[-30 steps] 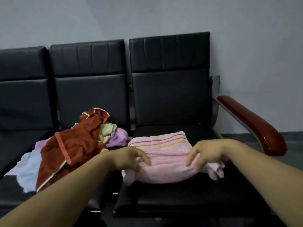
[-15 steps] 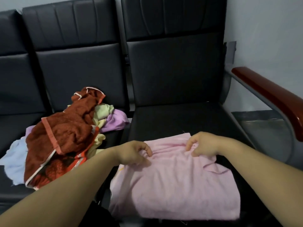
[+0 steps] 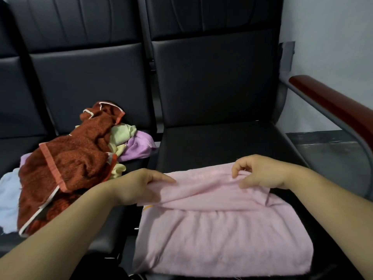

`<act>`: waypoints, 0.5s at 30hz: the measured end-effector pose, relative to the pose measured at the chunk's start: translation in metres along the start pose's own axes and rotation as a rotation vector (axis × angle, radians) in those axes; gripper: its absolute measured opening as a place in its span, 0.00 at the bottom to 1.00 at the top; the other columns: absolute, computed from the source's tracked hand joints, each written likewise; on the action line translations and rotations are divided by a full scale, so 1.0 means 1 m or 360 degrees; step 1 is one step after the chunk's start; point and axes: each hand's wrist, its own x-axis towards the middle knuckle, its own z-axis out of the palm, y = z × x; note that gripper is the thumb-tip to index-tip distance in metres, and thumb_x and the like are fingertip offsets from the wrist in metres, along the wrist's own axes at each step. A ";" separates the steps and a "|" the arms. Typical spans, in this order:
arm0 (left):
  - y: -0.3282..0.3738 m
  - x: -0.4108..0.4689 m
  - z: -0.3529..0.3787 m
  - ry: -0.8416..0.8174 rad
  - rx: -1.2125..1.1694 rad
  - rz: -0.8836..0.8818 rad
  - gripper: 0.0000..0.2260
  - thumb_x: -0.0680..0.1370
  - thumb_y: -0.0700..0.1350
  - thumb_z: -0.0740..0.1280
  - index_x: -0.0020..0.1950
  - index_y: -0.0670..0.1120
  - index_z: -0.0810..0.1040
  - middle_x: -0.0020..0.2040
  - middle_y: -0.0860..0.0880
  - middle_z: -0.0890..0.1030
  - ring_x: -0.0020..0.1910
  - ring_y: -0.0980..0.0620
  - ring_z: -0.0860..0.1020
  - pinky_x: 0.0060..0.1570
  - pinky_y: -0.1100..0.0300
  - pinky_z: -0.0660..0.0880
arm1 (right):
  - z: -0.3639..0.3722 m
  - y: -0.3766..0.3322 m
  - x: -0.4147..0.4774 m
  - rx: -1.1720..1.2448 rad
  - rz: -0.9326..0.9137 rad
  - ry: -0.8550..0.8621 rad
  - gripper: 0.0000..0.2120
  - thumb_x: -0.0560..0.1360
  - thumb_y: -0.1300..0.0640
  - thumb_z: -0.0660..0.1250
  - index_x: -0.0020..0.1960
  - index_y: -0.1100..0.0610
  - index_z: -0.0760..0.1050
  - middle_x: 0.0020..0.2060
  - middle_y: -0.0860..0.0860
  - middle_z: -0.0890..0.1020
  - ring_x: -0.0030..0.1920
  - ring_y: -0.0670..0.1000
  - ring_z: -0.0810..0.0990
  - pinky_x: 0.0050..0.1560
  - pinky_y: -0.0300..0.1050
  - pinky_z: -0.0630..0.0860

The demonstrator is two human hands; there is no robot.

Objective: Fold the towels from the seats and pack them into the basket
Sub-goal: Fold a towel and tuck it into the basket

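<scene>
A pink towel (image 3: 218,235) lies spread over the front of the right black seat (image 3: 218,144), hanging past its front edge. My left hand (image 3: 139,186) pinches the towel's far left edge and my right hand (image 3: 260,172) pinches its far right edge, with that edge lifted and folded a little toward me. On the middle seat lies a heap of unfolded towels: a dark red one (image 3: 66,166) on top, pale yellow-green (image 3: 121,134), purple (image 3: 139,146) and light blue (image 3: 8,195) ones around it. No basket is in view.
A red-brown armrest (image 3: 331,106) on a grey metal frame runs along the right side of the right seat. Black backrests (image 3: 214,77) stand behind the seats. A grey wall and dark floor show at the right.
The pink towel was drawn toward me and spread flatter over the seat's front. Both hands now lift its far edge and bring it back over the towel. The view has tilted down.
</scene>
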 end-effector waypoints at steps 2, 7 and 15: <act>-0.006 -0.005 -0.003 -0.0081 0.0064 -0.0089 0.23 0.72 0.38 0.75 0.60 0.62 0.80 0.50 0.57 0.84 0.43 0.58 0.81 0.46 0.62 0.79 | 0.005 -0.001 0.005 -0.0037 -0.0022 -0.0018 0.15 0.71 0.61 0.78 0.45 0.40 0.84 0.53 0.43 0.82 0.54 0.46 0.82 0.54 0.43 0.80; -0.016 -0.006 0.003 0.0060 -0.0270 -0.0105 0.13 0.74 0.41 0.75 0.57 0.51 0.79 0.44 0.51 0.80 0.38 0.58 0.76 0.40 0.64 0.73 | 0.010 -0.003 0.013 -0.0056 0.0054 -0.0099 0.14 0.70 0.59 0.79 0.47 0.41 0.84 0.51 0.44 0.84 0.51 0.47 0.83 0.49 0.40 0.81; -0.033 0.018 0.013 0.0649 -0.0353 -0.0387 0.07 0.82 0.44 0.67 0.46 0.49 0.84 0.38 0.50 0.79 0.36 0.55 0.72 0.33 0.66 0.69 | 0.011 0.004 0.028 0.0115 0.0135 0.0229 0.04 0.76 0.54 0.74 0.44 0.46 0.86 0.46 0.46 0.86 0.51 0.48 0.84 0.52 0.44 0.81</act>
